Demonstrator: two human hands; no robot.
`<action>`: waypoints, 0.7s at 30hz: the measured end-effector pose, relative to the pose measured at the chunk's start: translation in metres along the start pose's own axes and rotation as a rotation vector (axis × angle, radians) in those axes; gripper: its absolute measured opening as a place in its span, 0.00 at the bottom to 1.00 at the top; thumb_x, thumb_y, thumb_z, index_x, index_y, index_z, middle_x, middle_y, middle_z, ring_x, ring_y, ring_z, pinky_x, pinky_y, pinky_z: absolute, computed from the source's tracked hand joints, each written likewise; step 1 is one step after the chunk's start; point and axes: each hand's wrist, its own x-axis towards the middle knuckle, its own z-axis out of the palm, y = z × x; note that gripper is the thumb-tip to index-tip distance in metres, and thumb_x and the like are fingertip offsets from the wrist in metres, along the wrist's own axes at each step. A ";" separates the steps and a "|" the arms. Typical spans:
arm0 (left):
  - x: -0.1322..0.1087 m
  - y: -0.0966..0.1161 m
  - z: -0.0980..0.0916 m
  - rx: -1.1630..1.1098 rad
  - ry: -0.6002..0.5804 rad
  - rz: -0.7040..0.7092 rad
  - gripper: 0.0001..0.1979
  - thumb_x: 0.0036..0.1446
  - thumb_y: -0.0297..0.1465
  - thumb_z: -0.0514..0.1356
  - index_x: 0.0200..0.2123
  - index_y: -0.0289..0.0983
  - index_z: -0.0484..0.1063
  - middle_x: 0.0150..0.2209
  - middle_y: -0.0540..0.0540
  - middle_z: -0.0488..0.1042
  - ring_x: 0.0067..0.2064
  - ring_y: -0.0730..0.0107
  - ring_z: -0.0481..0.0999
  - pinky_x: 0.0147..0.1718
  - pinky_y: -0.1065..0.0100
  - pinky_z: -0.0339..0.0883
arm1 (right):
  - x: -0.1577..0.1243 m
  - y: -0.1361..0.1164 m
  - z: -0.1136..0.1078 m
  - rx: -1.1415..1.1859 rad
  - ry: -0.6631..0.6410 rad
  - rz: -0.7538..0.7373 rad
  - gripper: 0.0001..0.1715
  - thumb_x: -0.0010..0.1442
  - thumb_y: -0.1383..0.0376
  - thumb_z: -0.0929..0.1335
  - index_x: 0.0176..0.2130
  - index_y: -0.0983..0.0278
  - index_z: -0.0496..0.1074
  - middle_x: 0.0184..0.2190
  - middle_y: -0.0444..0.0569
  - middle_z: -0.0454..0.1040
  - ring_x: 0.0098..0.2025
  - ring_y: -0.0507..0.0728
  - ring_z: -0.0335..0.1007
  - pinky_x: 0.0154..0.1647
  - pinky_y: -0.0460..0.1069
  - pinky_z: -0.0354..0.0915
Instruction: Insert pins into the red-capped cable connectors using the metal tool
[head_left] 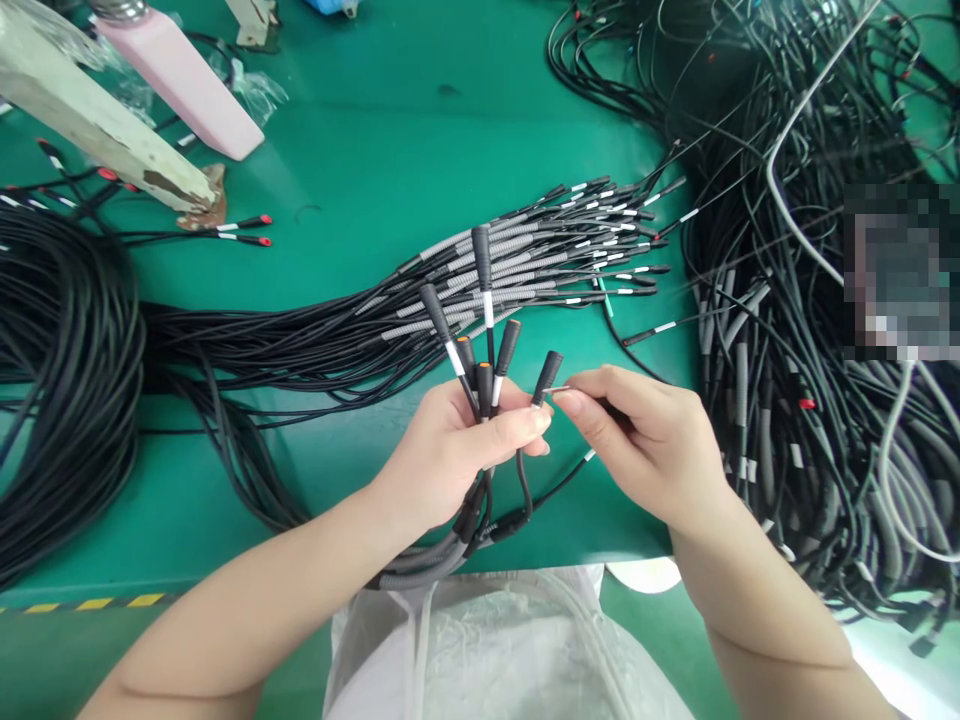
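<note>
My left hand [480, 430] is closed around a cable harness [424, 562] whose several black connector ends stand up out of the fist. One of those connectors [550, 374] is pinched between the thumb and fingers, apart from the others. Two of the grouped ends, such as this connector [484, 378], show orange tips. Beside the pinched connector, my right hand [637, 430] holds a thin, pale metal pin-like piece [556, 389] between thumb and forefinger. Its tip meets the connector's side. The harness's grey sleeved part hangs below my left hand at the table edge.
A long bundle of black cables [495, 265] lies across the green table [420, 130]. Coiled cables [67, 380] are at left, a large cable pile [757, 400] at right. A pink bottle [184, 80] and a worn metal leg [112, 120] stand at upper left.
</note>
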 end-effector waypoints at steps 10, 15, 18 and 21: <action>-0.002 -0.001 0.000 0.004 0.012 -0.028 0.08 0.47 0.34 0.72 0.25 0.39 0.77 0.24 0.52 0.77 0.24 0.74 0.72 0.27 0.69 0.65 | 0.000 0.003 -0.005 -0.059 0.130 0.086 0.10 0.69 0.63 0.67 0.35 0.62 0.73 0.22 0.41 0.71 0.21 0.48 0.63 0.21 0.44 0.57; -0.001 0.000 0.000 -0.004 -0.011 -0.009 0.08 0.48 0.33 0.71 0.24 0.39 0.77 0.23 0.53 0.75 0.23 0.76 0.70 0.26 0.71 0.64 | 0.000 0.005 -0.004 -0.059 0.128 0.054 0.09 0.69 0.64 0.67 0.35 0.62 0.72 0.22 0.41 0.71 0.22 0.48 0.63 0.21 0.44 0.56; -0.001 0.000 0.001 0.002 -0.021 -0.003 0.08 0.49 0.32 0.71 0.23 0.40 0.76 0.21 0.54 0.73 0.23 0.76 0.70 0.26 0.71 0.64 | 0.001 0.005 -0.004 -0.062 0.124 0.055 0.10 0.69 0.63 0.67 0.35 0.62 0.73 0.22 0.41 0.71 0.22 0.48 0.63 0.21 0.45 0.57; -0.002 0.001 0.001 0.026 -0.019 -0.001 0.08 0.49 0.33 0.70 0.23 0.40 0.76 0.19 0.53 0.71 0.25 0.73 0.72 0.27 0.70 0.64 | 0.002 0.005 -0.006 -0.043 0.069 0.056 0.12 0.69 0.61 0.67 0.34 0.62 0.73 0.22 0.42 0.72 0.21 0.49 0.64 0.21 0.45 0.58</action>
